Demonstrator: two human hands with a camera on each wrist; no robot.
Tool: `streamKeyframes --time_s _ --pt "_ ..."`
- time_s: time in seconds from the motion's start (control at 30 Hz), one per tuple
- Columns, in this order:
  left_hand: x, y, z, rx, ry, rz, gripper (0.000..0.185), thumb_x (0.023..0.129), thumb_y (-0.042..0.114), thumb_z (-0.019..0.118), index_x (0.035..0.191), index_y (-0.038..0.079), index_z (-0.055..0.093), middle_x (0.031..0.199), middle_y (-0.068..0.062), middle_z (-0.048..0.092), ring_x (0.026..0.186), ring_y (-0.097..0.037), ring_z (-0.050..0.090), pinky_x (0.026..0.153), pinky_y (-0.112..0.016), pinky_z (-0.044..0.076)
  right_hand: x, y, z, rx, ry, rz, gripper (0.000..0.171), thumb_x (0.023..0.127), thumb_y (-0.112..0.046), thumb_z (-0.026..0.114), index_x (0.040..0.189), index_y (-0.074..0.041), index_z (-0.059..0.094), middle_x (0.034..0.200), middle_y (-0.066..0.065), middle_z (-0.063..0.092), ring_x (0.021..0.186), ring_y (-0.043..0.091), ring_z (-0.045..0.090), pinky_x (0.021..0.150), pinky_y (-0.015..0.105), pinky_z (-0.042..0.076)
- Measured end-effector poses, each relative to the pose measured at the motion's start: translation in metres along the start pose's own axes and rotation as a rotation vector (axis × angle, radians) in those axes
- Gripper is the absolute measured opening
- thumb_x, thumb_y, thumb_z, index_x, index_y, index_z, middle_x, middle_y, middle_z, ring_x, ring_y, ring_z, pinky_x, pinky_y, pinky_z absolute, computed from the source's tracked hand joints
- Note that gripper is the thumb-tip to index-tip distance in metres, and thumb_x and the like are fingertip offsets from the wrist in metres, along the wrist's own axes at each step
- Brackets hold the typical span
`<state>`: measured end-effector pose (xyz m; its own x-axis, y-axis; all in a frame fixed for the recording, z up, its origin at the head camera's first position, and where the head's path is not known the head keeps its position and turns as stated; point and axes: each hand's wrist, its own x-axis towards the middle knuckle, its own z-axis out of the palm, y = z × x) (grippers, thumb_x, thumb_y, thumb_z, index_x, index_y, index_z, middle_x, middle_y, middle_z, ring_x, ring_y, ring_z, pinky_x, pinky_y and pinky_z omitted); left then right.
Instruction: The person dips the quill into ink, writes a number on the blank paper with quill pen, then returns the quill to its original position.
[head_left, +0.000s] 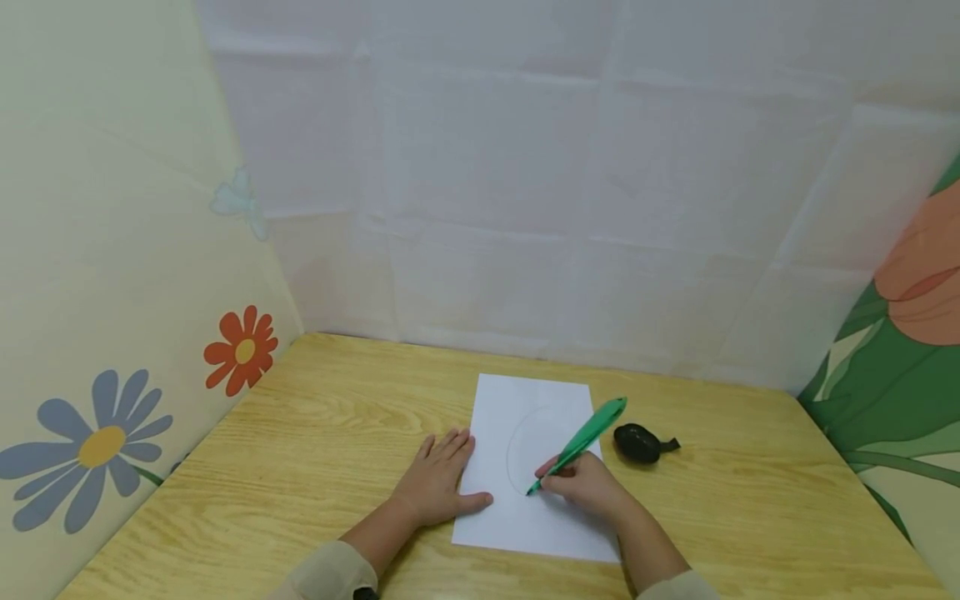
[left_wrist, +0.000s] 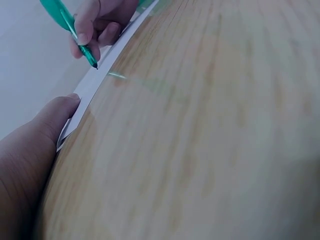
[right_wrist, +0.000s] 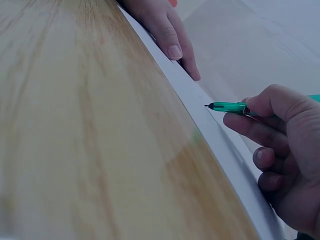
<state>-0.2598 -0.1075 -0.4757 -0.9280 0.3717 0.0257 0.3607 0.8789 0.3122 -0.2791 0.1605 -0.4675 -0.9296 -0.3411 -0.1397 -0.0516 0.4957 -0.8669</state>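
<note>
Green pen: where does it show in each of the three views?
Head: green pen right of centre, in the right hand, tip on the paper.
Left wrist: top left.
Right wrist: right of centre.
Shared landmark: the paper's edge on the wooden table.

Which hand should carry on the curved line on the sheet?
Right. The right hand grips the green pen, tip at the curve's lower end on the paper; the left hand lies flat, steadying the sheet's edge.
</note>
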Motion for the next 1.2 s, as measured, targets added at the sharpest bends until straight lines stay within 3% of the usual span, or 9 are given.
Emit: streamKeyframes --time_s 0.93,1.2 --pt "-0.001 0.002 0.000 0.002 -0.005 -0.004 0.098 0.084 0.070 0.056 0.151 0.002 0.035 0.160 -0.012 0.031 0.151 -0.029 0.023 0.122 -0.055 0.013 -0.004 0.005 -0.013 -0.001 -0.030 -0.018 0.023 0.081 -0.017 0.071 0.100 -0.005 0.075 0.091 0.004 0.073 0.069 0.014 0.051 0.060 0.024 0.045" --pt "-0.001 0.002 -0.001 -0.006 -0.008 -0.008 0.098 0.084 0.070 0.057 0.151 0.001 0.035 0.160 -0.012 0.030 0.151 -0.029 0.023 0.123 -0.055 0.012 -0.004 0.009 -0.016 0.020 -0.027 -0.015 0.023 0.080 -0.016 0.071 0.100 -0.003 0.075 0.082 0.001 0.070 0.063 0.012 0.047 0.056 0.022 0.043"
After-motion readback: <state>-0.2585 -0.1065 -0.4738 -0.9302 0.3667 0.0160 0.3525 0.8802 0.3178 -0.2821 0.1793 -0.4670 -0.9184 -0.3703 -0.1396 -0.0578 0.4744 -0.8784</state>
